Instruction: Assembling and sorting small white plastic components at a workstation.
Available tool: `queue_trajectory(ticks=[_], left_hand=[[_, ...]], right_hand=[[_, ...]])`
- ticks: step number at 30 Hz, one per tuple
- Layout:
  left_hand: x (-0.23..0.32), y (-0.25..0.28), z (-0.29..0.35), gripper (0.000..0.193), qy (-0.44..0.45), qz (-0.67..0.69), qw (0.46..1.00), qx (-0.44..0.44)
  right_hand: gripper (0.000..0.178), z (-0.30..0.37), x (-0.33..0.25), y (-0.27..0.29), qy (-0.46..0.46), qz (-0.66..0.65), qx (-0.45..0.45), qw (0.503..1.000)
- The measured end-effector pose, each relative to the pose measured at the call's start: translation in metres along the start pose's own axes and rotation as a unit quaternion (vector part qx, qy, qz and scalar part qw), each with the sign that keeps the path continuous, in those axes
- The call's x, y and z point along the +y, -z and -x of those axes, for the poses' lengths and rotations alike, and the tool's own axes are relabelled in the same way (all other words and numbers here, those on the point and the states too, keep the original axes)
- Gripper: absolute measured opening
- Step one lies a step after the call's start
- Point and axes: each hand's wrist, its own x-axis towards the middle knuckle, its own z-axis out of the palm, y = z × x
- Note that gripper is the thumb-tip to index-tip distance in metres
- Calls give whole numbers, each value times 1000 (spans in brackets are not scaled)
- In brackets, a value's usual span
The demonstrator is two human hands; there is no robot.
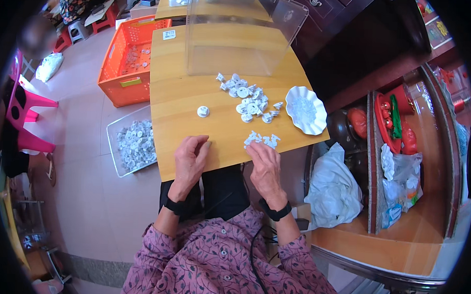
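One white cap [203,111] sits on the table [177,96], at twelve o'clock from our left hand [191,158], whose fingers curl. Our right hand [265,162] touches one cluster of small pegs [268,140] at its twelve. We cannot tell whether either grips anything. One heap of parts [252,100], too overlapped to count, lies beyond. We see four containers: one dish [319,124] of clear bits [301,107] at the right hand's one, one clear box [228,58] at its twelve; from our left, one crate [120,91] of scattered pieces [137,58] at eleven, one tub [114,150] of grey-white pieces [137,143] at nine.
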Motion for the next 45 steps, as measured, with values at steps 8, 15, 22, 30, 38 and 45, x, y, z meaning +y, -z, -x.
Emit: queue_trajectory(ticks=[8,15,22,30,38,45], left_hand=[[12,-1,-51,27,-19,-94,995,27],[-6,-18,-75,36,-49,-149,987,-39],[-14,-17,-73,22,-91,-189,976,-63],[-2,-12,-55,23,-47,-204,976,-60],[2,-10,-44,23,-2,-160,985,-56],[-6,-11,-36,22,-75,-174,982,-23]], right_hand=[[34,5,-1,3,-38,-13,45,998],[31,22,-8,7,-79,-1,51,996],[34,27,-6,10,-100,-14,53,994],[35,22,12,10,-102,-4,43,994],[33,13,29,12,-78,54,32,995],[36,13,28,13,-35,59,-8,998]])
